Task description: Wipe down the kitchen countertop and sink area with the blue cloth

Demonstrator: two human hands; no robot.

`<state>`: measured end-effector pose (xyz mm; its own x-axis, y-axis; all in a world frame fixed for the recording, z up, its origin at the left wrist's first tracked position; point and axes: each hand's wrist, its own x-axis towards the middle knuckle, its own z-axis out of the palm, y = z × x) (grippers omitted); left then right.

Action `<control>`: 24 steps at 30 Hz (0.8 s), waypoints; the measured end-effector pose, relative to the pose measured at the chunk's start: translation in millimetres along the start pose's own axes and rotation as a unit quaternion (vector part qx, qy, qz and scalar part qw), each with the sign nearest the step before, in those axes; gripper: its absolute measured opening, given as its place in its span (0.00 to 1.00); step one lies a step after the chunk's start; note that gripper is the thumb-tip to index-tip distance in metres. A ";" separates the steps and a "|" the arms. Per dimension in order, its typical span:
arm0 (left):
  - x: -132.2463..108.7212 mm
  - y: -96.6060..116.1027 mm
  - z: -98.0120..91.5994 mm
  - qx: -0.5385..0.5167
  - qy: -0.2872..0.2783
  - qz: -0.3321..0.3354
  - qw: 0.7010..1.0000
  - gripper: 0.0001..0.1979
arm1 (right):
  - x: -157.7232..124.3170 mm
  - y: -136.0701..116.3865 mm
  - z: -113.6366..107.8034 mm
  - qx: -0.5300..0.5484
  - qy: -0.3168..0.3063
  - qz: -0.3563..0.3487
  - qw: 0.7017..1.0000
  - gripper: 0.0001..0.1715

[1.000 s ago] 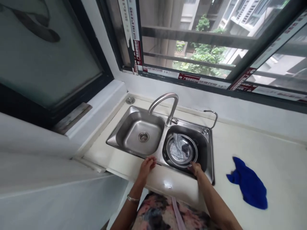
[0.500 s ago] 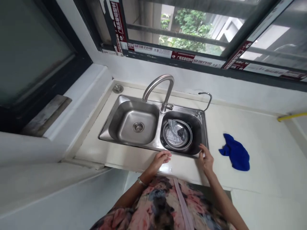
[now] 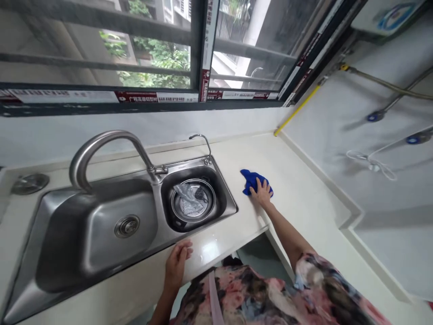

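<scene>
My right hand reaches out over the white countertop and rests, fingers spread, on a crumpled blue cloth to the right of the sink. My left hand lies flat and empty on the counter's front edge, just below the double steel sink. In the small right basin sits a round metal strainer basket with a clear plastic scrap in it.
A curved tap stands behind the large left basin, and a thin second tap by the small one. A round metal cap lies at far left. The window frame and a yellow pipe run along the back wall.
The view has swung right and closer. My right hand left the sink's front rim and moved right onto the blue cloth. My left hand stayed on the counter edge.
</scene>
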<state>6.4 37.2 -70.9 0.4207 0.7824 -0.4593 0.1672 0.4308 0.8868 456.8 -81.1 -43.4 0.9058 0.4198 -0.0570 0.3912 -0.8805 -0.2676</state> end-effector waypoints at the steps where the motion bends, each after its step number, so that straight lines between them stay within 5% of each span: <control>1: -3.9 -0.4 2.7 0.005 0.010 0.006 1.000 0.26 | 6.4 -5.8 3.1 0.002 -0.001 0.001 1.000 0.45; 6: -10.5 8.9 34.4 0.066 0.043 0.044 0.996 0.24 | 33.2 -34.8 13.8 0.002 0.021 -0.042 0.999 0.37; 11: 35.7 44.7 110.8 0.215 -0.040 0.126 0.968 0.22 | -3.8 -13.5 24.0 0.035 0.021 -0.193 0.980 0.28; 16: 116.4 86.8 211.2 0.347 -0.137 0.208 0.904 0.24 | -61.0 74.2 28.3 0.103 -0.002 -0.317 0.943 0.26; 20: 172.5 115.7 276.5 0.520 -0.089 0.225 0.819 0.33 | -53.4 177.6 13.7 0.091 0.064 -0.198 0.974 0.25; 24: 212.5 130.4 317.3 0.576 0.016 0.132 0.807 0.40 | -0.1 267.3 -15.7 0.007 0.160 -0.045 0.986 0.24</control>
<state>400.5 116.9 -36.9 0.5574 0.7974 -0.2313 0.8004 -0.4421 0.4050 563.8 -320.0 -99.8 0.8732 0.4037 0.2732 0.4724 -0.8389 -0.2703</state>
